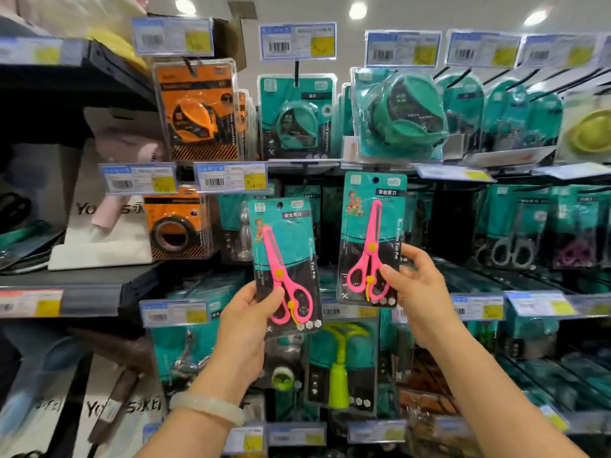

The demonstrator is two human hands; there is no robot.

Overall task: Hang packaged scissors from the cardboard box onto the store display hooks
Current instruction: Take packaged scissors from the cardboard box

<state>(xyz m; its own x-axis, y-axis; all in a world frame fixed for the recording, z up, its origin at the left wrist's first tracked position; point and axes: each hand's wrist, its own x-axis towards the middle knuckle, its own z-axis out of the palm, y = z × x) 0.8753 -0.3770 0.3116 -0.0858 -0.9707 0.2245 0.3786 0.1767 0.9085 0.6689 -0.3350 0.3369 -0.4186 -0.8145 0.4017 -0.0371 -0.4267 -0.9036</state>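
Note:
Two teal blister packs of pink scissors are held up in front of the display wall. My left hand grips the lower left corner of the left pack, thumb across its front. My right hand pinches the lower right edge of the right pack, which sits higher, its hang hole just under the row of price tags. Whether that hole is on a hook cannot be told. The cardboard box is out of view.
Hooks carry orange tape measures, teal tape measures, grey-handled scissors at right and a green-handled tool below. Price tags jut forward from the hook ends. A dark shelf with bags stands at left.

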